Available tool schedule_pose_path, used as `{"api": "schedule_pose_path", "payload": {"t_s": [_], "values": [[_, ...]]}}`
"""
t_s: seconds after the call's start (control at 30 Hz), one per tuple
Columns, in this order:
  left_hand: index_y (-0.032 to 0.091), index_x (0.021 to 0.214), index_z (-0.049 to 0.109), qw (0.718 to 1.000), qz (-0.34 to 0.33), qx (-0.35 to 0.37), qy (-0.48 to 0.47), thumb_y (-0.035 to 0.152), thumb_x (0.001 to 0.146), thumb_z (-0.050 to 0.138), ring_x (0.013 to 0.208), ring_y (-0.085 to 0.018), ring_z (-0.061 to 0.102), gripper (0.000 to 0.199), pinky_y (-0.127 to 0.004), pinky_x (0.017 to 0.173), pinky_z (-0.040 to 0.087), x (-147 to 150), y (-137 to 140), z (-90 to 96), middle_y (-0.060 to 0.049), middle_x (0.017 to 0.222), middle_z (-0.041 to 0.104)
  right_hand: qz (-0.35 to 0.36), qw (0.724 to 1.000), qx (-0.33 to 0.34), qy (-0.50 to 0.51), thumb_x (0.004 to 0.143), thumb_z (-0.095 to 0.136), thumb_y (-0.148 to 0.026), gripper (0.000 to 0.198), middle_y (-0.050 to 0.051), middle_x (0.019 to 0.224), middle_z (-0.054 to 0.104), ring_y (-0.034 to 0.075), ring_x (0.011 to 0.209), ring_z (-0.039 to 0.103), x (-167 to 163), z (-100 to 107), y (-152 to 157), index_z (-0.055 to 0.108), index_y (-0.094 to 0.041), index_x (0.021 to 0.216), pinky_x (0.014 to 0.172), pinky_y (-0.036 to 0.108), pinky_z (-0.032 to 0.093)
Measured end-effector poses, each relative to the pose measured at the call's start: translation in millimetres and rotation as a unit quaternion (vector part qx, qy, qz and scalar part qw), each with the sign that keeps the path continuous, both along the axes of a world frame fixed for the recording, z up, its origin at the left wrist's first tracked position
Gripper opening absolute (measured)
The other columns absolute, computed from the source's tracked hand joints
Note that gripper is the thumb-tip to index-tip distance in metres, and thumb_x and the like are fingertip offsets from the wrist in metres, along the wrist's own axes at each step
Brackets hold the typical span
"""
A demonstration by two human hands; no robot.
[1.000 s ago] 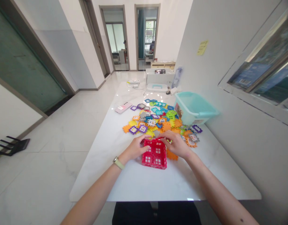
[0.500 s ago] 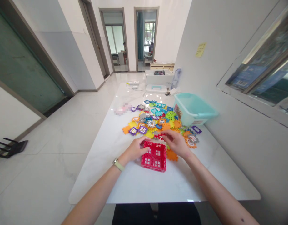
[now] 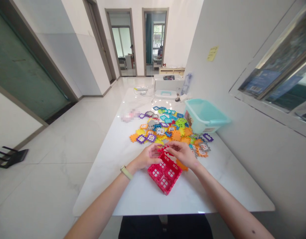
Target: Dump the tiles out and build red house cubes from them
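White glossy marble-look tabletop (image 3: 133,199): red plastic window-panel box, open-topped (image 3: 165,174), sits nr. mid-table, cornerwise. L hand (image 3: 146,156) at box's 11 o'clock: half-curled, thumb & fingers gripping far corner. R hand (image 3: 183,154) at 1 o'clock: fingertips nearly closed, pinching small red toothed plastic piece (image 3: 163,149) at same corner; if joined, can't tell. Multicol. toothed plastic tile pile (image 3: 176,135) at 12; pale-turquoise plastic tub (image 3: 207,116) at 1–2.

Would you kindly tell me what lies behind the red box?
Beyond the red box, past the left hand and right hand at its far corner, lies a pile of coloured pieces. Whatever the hands cover there cannot be seen.
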State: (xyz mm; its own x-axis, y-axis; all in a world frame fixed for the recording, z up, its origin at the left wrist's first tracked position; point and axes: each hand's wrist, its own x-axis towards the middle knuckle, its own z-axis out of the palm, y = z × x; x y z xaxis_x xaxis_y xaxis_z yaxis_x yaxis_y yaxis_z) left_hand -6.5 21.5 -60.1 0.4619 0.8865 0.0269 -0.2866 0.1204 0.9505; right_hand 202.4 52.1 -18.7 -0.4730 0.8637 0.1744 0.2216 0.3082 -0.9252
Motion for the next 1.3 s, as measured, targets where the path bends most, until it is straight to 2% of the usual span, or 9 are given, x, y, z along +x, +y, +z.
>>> {"api": "schedule_pose_path", "payload": {"t_s": [0.13, 0.23, 0.37, 0.47, 0.57, 0.83, 0.97, 1.3], "values": [[0.02, 0.123, 0.054, 1.0, -0.01, 0.029, 0.001, 0.024, 0.066, 0.084, 0.115, -0.025, 0.059, 0.065, -0.039, 0.098, 0.046, 0, -2, 1.6, -0.011, 0.125, 0.059, 0.011, 0.997, 0.067, -0.046, 0.089, 0.062, -0.034, 0.022, 0.005, 0.091, 0.075, 0.018, 0.075, 0.067, -5, 5, -3, 0.074, -0.022, 0.103, 0.066, 0.028, 0.05], [0.017, 0.115, 0.059, 0.993, 0.043, 0.082, 0.078, 0.026, 0.075, 0.076, 0.11, -0.024, 0.062, 0.044, -0.037, 0.095, 0.048, 0, -4, 3.1, -0.011, 0.12, 0.063, 0.014, 0.993, 0.1, -0.058, 0.09, 0.061, -0.032, 0.02, 0.005, 0.093, 0.075, 0.017, 0.077, 0.067, -7, 5, -3, 0.075, -0.024, 0.103, 0.067, 0.028, 0.05], [0.016, 0.1, 0.066, 0.955, 0.138, 0.136, 0.223, 0.026, 0.084, 0.064, 0.086, -0.018, 0.066, 0.02, -0.031, 0.079, 0.053, -1, -6, 9.4, -0.006, 0.094, 0.07, 0.009, 0.991, 0.116, -0.069, 0.091, 0.06, -0.033, 0.022, 0.006, 0.094, 0.075, 0.018, 0.079, 0.067, -6, 2, -2, 0.075, -0.023, 0.103, 0.07, 0.029, 0.051], [0.015, 0.095, 0.067, 0.941, 0.172, 0.151, 0.249, 0.025, 0.083, 0.064, 0.079, -0.017, 0.066, 0.016, -0.028, 0.074, 0.053, -2, -7, 13.6, -0.005, 0.087, 0.07, 0.003, 0.989, 0.124, -0.086, 0.093, 0.055, -0.032, 0.027, 0.007, 0.099, 0.075, 0.019, 0.082, 0.068, -4, 3, -2, 0.072, -0.022, 0.111, 0.072, 0.03, 0.052], [0.015, 0.093, 0.066, 0.939, 0.189, 0.152, 0.244, 0.024, 0.081, 0.065, 0.077, -0.016, 0.067, 0.015, -0.027, 0.073, 0.054, -2, -7, 14.2, -0.005, 0.085, 0.07, -0.001, 0.986, 0.124, -0.112, 0.091, 0.053, -0.027, 0.031, 0.006, 0.093, 0.075, 0.018, 0.077, 0.067, -1, 5, -1, 0.069, -0.02, 0.116, 0.066, 0.029, 0.051], [0.014, 0.092, 0.066, 0.941, 0.186, 0.151, 0.24, 0.025, 0.081, 0.066, 0.077, -0.017, 0.067, 0.015, -0.028, 0.074, 0.055, -2, -7, 14.8, -0.006, 0.084, 0.07, -0.001, 0.984, 0.144, -0.106, 0.086, 0.054, -0.02, 0.026, 0.007, 0.093, 0.074, 0.017, 0.074, 0.065, 5, 1, -2, 0.071, -0.018, 0.104, 0.068, 0.029, 0.051], [0.015, 0.092, 0.067, 0.937, 0.179, 0.164, 0.252, 0.024, 0.081, 0.065, 0.076, -0.016, 0.067, 0.014, -0.027, 0.073, 0.055, -1, -9, 17.7, -0.005, 0.083, 0.07, 0.021, 0.98, 0.169, -0.103, 0.082, 0.053, -0.014, 0.026, 0.005, 0.087, 0.073, 0.015, 0.071, 0.062, 7, 5, -4, 0.071, -0.019, 0.099, 0.066, 0.027, 0.048], [0.016, 0.091, 0.068, 0.932, 0.152, 0.187, 0.271, 0.024, 0.083, 0.063, 0.077, -0.017, 0.066, 0.012, -0.029, 0.075, 0.054, -3, -11, 19.2, -0.005, 0.084, 0.069, 0.055, 0.979, 0.164, -0.109, 0.077, 0.052, -0.01, 0.026, 0.003, 0.083, 0.071, 0.015, 0.069, 0.061, 11, 11, -8, 0.069, -0.02, 0.095, 0.065, 0.026, 0.047]]}}
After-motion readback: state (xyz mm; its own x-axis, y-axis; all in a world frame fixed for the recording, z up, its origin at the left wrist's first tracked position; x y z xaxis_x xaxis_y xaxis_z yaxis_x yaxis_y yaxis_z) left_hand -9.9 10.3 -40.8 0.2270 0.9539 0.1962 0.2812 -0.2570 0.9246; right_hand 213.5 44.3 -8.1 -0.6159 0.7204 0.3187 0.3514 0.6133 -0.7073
